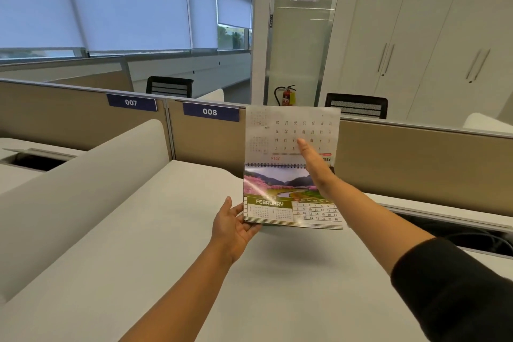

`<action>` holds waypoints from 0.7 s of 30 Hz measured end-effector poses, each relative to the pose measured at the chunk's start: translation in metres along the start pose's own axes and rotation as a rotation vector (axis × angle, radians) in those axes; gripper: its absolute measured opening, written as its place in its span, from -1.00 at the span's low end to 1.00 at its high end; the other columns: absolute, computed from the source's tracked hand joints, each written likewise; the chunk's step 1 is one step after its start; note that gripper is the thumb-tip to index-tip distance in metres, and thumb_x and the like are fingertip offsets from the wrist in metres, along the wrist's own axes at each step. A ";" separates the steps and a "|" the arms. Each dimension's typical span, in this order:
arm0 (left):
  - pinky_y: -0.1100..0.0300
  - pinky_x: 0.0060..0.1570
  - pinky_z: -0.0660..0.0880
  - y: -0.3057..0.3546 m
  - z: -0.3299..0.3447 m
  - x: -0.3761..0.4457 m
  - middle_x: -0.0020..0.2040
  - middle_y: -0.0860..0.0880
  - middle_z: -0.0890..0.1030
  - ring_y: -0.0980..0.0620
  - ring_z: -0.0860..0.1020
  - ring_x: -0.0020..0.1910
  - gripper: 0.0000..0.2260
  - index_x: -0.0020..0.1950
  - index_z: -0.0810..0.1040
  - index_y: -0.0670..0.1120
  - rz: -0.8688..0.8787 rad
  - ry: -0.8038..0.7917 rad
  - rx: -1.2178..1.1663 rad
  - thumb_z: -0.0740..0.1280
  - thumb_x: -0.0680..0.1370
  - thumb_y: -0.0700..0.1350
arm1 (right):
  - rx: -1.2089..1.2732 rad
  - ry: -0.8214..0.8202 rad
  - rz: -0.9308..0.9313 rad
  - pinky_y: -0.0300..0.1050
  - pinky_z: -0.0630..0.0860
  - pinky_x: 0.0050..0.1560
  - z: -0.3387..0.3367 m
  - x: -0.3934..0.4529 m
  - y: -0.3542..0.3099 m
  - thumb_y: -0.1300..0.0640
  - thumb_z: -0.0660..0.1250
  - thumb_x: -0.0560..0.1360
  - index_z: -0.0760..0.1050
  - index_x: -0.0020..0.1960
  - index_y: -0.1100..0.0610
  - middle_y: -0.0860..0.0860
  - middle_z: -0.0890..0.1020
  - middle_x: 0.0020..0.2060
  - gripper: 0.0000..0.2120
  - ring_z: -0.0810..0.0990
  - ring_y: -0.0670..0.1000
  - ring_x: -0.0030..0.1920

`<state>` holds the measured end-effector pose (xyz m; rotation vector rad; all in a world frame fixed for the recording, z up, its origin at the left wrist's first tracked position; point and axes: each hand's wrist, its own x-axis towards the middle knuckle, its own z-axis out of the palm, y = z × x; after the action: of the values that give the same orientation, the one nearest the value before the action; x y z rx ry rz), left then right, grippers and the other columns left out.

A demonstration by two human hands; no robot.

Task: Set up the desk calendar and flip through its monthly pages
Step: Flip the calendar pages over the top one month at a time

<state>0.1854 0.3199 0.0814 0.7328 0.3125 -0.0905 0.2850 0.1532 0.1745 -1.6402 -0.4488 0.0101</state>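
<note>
The desk calendar [280, 203] is held up above the white desk [166, 244], its spiral binding across the middle. The facing page shows a landscape picture and FEBRUARY. One flipped page [277, 130] stands upright above the binding, its print upside down. My left hand [234, 226] grips the calendar's lower left corner from beneath. My right hand [315, 166] lies flat with fingers straight against the raised page, pushing it back; it hides part of the binding and the page.
Beige partition panels [83, 116] with labels 007 and 008 stand behind the desk. A white curved divider [83, 175] runs along the left. A cable trough [458, 233] lies open at right. Black chairs, a fire extinguisher [287, 96] and white cabinets are beyond.
</note>
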 end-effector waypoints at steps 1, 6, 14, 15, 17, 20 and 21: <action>-0.06 0.01 0.51 0.001 -0.001 0.000 0.10 -0.21 0.59 -0.23 0.56 0.08 -0.58 0.21 0.41 -0.16 -0.002 -0.005 -0.002 0.04 0.59 0.14 | -0.009 -0.010 0.007 -0.13 0.21 0.25 0.000 0.003 0.004 -0.11 0.02 0.58 0.31 0.24 -0.17 -0.16 0.42 0.19 -0.74 0.30 -0.08 0.26; -0.05 -0.02 0.54 0.001 -0.002 0.003 0.10 -0.20 0.60 -0.21 0.58 0.08 -0.61 0.13 0.45 -0.13 0.004 -0.019 0.002 0.05 0.58 0.14 | -0.097 0.006 0.124 -0.05 0.15 0.36 -0.001 0.014 0.026 -0.14 0.02 0.57 0.23 0.43 0.06 0.03 0.32 0.43 -0.51 0.24 0.07 0.44; -0.07 0.07 0.48 -0.001 -0.002 0.005 0.14 -0.20 0.57 -0.21 0.55 0.10 -0.59 0.21 0.41 -0.14 0.006 -0.025 -0.002 0.05 0.58 0.14 | -0.217 0.317 0.090 -0.17 0.49 0.00 -0.020 -0.002 0.042 -0.04 0.10 0.58 0.43 0.27 0.11 0.11 0.56 0.16 -0.64 0.54 0.03 0.09; -0.07 0.06 0.48 -0.001 -0.002 0.004 0.14 -0.20 0.57 -0.21 0.56 0.10 -0.59 0.21 0.40 -0.14 0.009 -0.027 -0.003 0.05 0.58 0.14 | -0.217 0.404 0.085 -0.25 0.49 -0.14 -0.026 -0.008 0.046 0.00 0.14 0.57 0.46 0.21 0.11 0.11 0.59 0.08 -0.70 0.57 0.01 0.00; -0.07 0.04 0.48 -0.001 -0.001 0.004 0.13 -0.20 0.57 -0.21 0.56 0.08 -0.59 0.22 0.40 -0.14 0.011 -0.026 -0.007 0.06 0.58 0.13 | -0.203 0.604 0.138 -0.25 0.45 -0.23 -0.039 -0.019 0.059 0.10 0.19 0.55 0.47 0.17 0.11 0.11 0.60 0.07 -0.77 0.56 0.00 -0.08; -0.08 0.00 0.50 0.000 0.001 0.002 0.11 -0.21 0.58 -0.22 0.56 0.05 -0.60 0.22 0.39 -0.15 0.009 -0.015 -0.016 0.06 0.59 0.12 | -0.149 0.765 0.353 -0.18 0.38 -0.28 -0.055 -0.041 0.083 0.17 0.20 0.53 0.43 0.24 0.12 0.12 0.55 0.16 -0.72 0.48 0.05 -0.09; -0.08 -0.01 0.50 0.000 0.002 0.001 0.11 -0.21 0.58 -0.22 0.56 0.04 -0.60 0.22 0.40 -0.15 0.009 -0.011 -0.017 0.06 0.59 0.12 | -0.141 0.754 0.419 -0.17 0.36 -0.29 -0.058 -0.049 0.091 0.17 0.20 0.53 0.41 0.27 0.13 0.14 0.54 0.17 -0.69 0.47 0.07 -0.09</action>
<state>0.1867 0.3184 0.0825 0.7171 0.2986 -0.0831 0.2814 0.0787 0.0825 -1.7101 0.4785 -0.3232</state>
